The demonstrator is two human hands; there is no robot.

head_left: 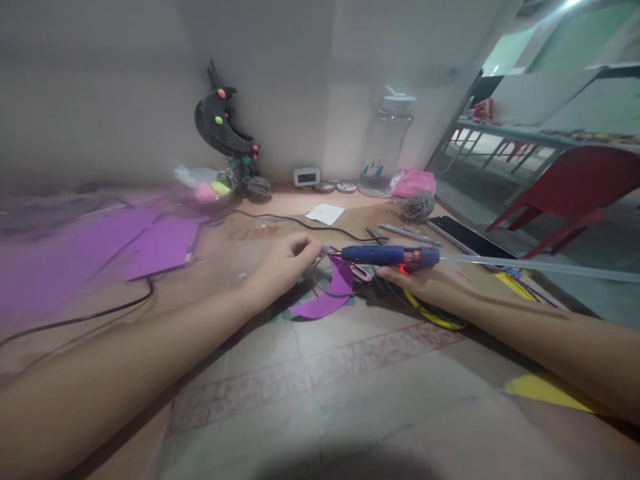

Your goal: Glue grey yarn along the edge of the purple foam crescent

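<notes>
My right hand [417,281] is closed round the handle of a blue glue gun [373,255], whose nozzle points left. A red light glows on its body, and a long clear glue stick [530,267] juts out behind. At the nozzle tip, the thumb and fingers of my left hand [295,257] pinch an end of grey yarn [316,283]. This yarn loops down over a purple crescent-shaped paper piece [325,307] beneath my hands. Scissors lie under the gun, with one pink-rimmed handle [361,272] showing. The handle of the gun is mostly hidden.
Purple sheets [165,247] and a black cable [125,304] lie left. Along the wall stand a bowl [215,193], small clock [306,177] and water bottle [385,147]; a dark crescent ornament [220,123] leans there. A yarn ball [419,207] and phone [470,239] are right.
</notes>
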